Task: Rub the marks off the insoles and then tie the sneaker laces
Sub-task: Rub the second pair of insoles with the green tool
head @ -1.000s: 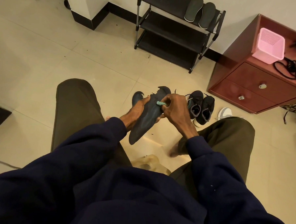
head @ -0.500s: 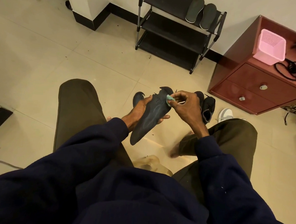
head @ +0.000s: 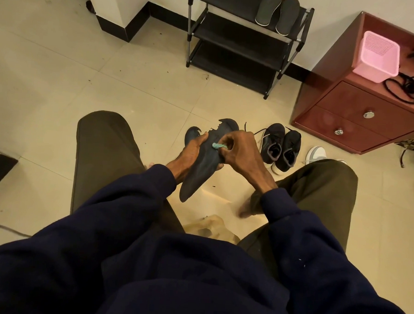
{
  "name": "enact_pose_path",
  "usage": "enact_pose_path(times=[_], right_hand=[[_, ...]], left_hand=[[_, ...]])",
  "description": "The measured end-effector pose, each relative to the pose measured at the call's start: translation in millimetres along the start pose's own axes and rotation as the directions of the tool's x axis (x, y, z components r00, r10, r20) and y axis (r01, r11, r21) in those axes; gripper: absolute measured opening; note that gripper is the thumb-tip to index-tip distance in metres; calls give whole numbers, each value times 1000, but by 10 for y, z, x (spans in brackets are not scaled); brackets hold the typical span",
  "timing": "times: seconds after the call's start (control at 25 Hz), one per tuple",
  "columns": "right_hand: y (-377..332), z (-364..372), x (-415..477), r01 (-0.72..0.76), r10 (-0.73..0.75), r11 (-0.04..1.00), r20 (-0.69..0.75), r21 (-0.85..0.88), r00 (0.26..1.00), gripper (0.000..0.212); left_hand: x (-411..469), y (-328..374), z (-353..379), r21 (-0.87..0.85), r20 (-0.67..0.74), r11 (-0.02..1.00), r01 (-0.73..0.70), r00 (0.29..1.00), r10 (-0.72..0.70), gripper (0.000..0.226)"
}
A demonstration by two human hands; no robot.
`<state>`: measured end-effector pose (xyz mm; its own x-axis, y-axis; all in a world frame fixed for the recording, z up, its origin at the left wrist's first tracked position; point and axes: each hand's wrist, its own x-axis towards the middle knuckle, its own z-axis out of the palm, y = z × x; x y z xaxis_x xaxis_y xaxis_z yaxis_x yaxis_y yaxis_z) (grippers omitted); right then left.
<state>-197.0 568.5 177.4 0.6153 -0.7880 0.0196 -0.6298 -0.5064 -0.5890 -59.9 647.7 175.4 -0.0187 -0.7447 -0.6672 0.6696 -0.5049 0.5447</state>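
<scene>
Right hand [head: 242,151] with teal piece [head: 218,146] on left hand [head: 189,153]'s insole [head: 201,173]

Beige tiled floor [head: 61,77], black shoe rack [head: 236,31] — red drawer cabinet [head: 343,101], white wall [head: 333,9]

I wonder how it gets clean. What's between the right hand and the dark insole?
A small teal piece, pinched by the right hand and touching the insole, which the left hand holds. The head view shows it.
</scene>
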Motion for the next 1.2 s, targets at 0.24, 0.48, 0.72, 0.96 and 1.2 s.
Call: enact_pose_path(times=[0.24,0.48,0.72,0.96,1.2], right_hand=[[17,-17,-37,-2,1,998,15,66,1000,5],[46,22,30,-72,67,995,-73,-66,995,11],[-68,-18,-88,-18,5,986,77,164,997,8],[52,53,32,-108,102,994,-154,-32,983,14],[-137,58,-88,-38,19,983,106,179,994,8]], left_hand=[[27,-9,-3,30,-48,999,12,999,-10,43],[-2,-5,1,26,-37,999,35,999,-34,59],[12,-16,6,-6,-70,1000,1,998,-2,47],[-21,-4,42,-78,-106,997,-17,994,9,58],[17,-7,-5,-81,-126,996,34,991,-44,43]])
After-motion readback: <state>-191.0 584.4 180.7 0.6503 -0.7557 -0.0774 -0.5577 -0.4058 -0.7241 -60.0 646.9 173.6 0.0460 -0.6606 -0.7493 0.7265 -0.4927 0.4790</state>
